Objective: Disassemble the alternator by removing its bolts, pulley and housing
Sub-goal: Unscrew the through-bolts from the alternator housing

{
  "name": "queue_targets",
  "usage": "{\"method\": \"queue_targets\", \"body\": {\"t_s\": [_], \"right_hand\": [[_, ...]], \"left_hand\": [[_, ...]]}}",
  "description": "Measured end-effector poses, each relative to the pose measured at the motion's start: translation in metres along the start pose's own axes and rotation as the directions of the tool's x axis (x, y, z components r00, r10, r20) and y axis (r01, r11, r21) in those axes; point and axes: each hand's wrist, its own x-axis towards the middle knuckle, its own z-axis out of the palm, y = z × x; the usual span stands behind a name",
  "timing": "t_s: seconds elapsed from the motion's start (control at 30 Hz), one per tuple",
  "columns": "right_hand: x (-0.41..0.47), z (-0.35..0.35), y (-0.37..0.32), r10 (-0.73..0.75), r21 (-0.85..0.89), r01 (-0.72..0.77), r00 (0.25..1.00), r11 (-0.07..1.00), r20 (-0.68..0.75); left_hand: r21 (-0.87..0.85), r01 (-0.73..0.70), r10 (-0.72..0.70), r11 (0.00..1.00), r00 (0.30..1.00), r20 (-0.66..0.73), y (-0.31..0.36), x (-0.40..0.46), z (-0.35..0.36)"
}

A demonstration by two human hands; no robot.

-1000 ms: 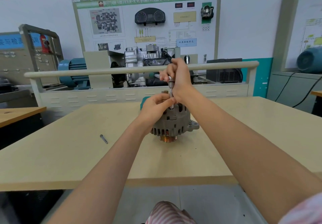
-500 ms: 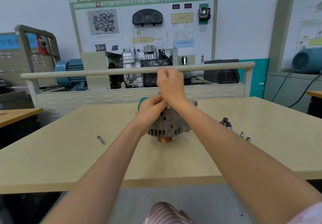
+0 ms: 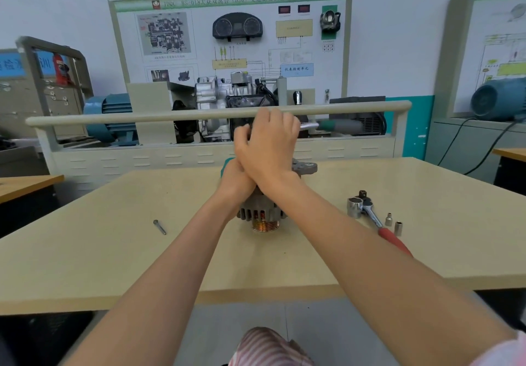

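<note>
Alternator (image 3: 260,213) mid-counter (image 3: 85,251), pulley down; right hand (image 3: 269,149) grips ratchet handle (image 3: 336,124); left hand (image 3: 234,179) clasps housing, fingers hidden. Loose bolt (image 3: 159,227) left; red-handled ratchet (image 3: 378,224), sockets (image 3: 394,224) right.

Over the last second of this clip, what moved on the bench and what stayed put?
The right hand swung its metal ratchet with the grey-green handle from upright to pointing right, still gripping it above the grey finned alternator. The left hand kept holding the alternator. The loose bolt stayed on the beige table. The red-handled ratchet shows because the view shifted.
</note>
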Motion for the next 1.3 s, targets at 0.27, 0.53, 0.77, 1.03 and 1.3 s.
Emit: {"method": "queue_targets", "body": {"t_s": [0.27, 0.53, 0.77, 1.03, 1.3], "right_hand": [[0.036, -0.008, 0.013, 0.277, 0.815, -0.573, 0.799, 0.086, 0.533], [0.006, -0.003, 0.011, 0.064, 0.365, -0.099, 0.992, 0.926, 0.107], [0.013, -0.008, 0.009, -0.004, 0.318, -0.038, 0.991, 0.947, 0.13], [0.037, -0.009, 0.019, 0.193, 0.801, -0.59, 0.802, 0.105, 0.565], [0.0, -0.002, 0.011, -0.061, 0.311, 0.085, 0.994, 0.946, -0.086]], "left_hand": [[-0.122, -0.062, 0.076, 0.991, 0.99, 0.117, -0.001, -0.006, -0.004], [-0.11, -0.04, 0.045, 0.993, 0.998, 0.04, -0.001, -0.004, -0.004], [-0.105, -0.037, 0.042, 0.994, 0.998, 0.042, 0.0, -0.006, -0.002], [-0.146, -0.075, 0.098, 0.986, 0.983, 0.157, 0.0, -0.007, -0.006], [-0.061, -0.046, 0.049, 0.997, 0.998, 0.041, -0.006, -0.003, -0.004]]}}
